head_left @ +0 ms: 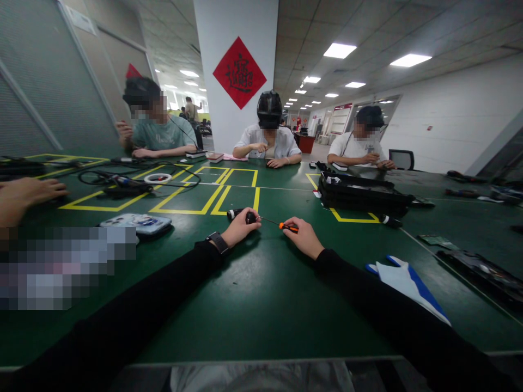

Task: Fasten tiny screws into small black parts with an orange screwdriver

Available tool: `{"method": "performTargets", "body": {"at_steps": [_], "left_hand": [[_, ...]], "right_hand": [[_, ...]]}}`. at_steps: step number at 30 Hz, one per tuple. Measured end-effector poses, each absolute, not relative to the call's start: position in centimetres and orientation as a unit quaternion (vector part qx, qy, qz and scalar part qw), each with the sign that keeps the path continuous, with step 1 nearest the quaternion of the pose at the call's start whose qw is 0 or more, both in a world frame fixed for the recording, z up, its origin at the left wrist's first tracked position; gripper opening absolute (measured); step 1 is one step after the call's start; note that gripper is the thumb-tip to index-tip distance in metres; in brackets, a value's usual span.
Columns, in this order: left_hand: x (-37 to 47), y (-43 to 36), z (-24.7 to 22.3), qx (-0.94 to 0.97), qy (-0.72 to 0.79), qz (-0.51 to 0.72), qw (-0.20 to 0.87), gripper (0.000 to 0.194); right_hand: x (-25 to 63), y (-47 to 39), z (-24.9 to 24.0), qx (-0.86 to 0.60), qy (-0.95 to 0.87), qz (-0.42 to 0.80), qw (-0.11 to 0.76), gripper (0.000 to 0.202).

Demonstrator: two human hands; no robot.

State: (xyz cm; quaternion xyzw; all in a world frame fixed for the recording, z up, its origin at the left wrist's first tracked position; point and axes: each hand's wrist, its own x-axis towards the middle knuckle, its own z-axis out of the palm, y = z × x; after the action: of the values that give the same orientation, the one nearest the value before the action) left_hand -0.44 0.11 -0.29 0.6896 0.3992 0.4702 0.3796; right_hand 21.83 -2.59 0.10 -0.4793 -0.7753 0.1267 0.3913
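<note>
Near the middle of the green table (241, 305), my left hand (241, 227) is closed round a small black round part (250, 218). A black cylinder with a white band (233, 214) lies just behind that hand. My right hand (303, 236) grips a screwdriver (289, 227) by its orange and black handle. The thin shaft points left, and its tip is at the black part in my left hand; whether it sits inside cannot be made out. A watch is on my left wrist.
A phone (141, 224) lies left, near another person's hand (32, 196). Cables (126, 182) are behind it. Black trays (363, 193) stand back right, with a blue and white glove (411, 283) and an open device (482, 275) nearer. Three people sit across the table.
</note>
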Motion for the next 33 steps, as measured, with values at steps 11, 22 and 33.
{"method": "performTargets", "body": {"at_steps": [11, 22, 33], "left_hand": [[-0.3, -0.47, 0.2, 0.697, 0.41, 0.469, 0.355, 0.029], [-0.3, -0.26, -0.01, 0.708, 0.388, 0.471, 0.354, 0.027], [-0.23, -0.29, -0.01, 0.721, 0.394, 0.472, 0.32, 0.023]], "right_hand": [[21.81, -2.57, 0.05, -0.485, -0.777, 0.123, 0.383, 0.014], [21.77, -2.63, 0.0, -0.476, -0.787, 0.124, 0.371, 0.014], [21.63, -2.72, 0.12, -0.458, -0.767, 0.129, 0.43, 0.019]]}}
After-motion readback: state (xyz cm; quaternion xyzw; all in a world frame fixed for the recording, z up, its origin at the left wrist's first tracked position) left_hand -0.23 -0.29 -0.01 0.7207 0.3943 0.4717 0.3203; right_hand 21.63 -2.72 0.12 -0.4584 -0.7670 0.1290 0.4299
